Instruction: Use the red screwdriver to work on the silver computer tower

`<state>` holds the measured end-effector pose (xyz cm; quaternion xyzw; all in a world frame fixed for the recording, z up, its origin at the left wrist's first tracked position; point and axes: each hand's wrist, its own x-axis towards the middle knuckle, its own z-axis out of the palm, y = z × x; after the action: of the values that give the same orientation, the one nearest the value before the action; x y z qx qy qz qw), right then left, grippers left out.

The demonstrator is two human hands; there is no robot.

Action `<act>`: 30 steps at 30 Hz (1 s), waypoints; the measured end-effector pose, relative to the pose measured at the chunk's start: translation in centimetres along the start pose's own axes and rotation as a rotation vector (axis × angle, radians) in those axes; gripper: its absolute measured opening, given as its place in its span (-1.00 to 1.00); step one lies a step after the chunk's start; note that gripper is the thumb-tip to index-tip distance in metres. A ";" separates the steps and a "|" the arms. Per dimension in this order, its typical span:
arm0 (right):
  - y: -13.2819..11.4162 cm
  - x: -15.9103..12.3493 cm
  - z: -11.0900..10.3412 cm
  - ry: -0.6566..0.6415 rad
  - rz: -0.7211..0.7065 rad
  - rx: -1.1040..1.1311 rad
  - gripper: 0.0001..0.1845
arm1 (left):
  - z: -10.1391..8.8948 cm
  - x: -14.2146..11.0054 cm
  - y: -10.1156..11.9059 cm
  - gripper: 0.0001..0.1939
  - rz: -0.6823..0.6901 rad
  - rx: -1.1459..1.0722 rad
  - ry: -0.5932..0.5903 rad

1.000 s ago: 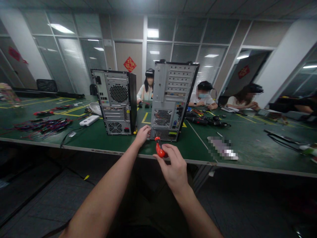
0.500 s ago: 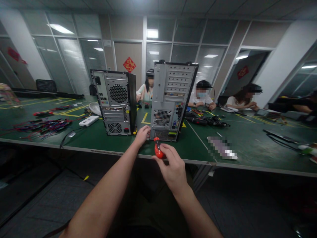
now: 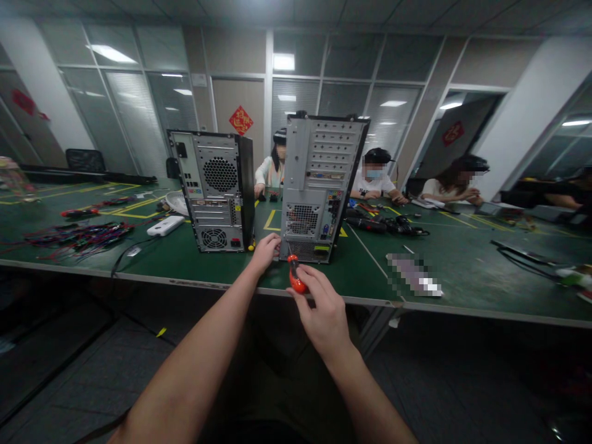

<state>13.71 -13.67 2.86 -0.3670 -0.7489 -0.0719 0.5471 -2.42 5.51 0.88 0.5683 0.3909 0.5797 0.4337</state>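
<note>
A tall grey computer tower stands upright at the table's edge with its back panel towards me. My right hand grips a screwdriver by its red and black handle, thumb below and fingers above. Its thin shaft points up at the tower's lower left corner; I cannot make out the screw. My left hand is closed at that same corner, fingertips against the case edge near the shaft. What its fingers hold, if anything, is hidden. Left of it stands a shorter computer tower, also back side forward.
On the green table, a bundle of thin coloured wires and a white power-strip-like block lie left. Black cables and a blurred flat object lie right. Several people sit across the table.
The screwdriver handle and my right fingers have shifted very slightly upward. My left hand and both towers stay in place. Across the table, a person's hands have moved a little.
</note>
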 end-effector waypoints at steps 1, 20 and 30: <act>0.0 0.0 0.0 -0.001 -0.007 0.001 -0.59 | 0.0 0.0 0.1 -0.81 -0.010 -0.004 -0.004; -0.1 0.1 -0.2 -0.055 -0.040 -0.014 -0.60 | 0.4 2.2 -1.7 -0.36 0.146 0.305 0.177; 0.0 0.0 -0.1 -0.047 -0.046 0.018 -0.66 | 0.2 2.1 -2.0 -0.36 0.159 0.253 0.136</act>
<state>13.76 -13.72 2.89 -0.3466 -0.7703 -0.0690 0.5308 -2.08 8.10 -0.31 0.6070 0.4432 0.5955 0.2838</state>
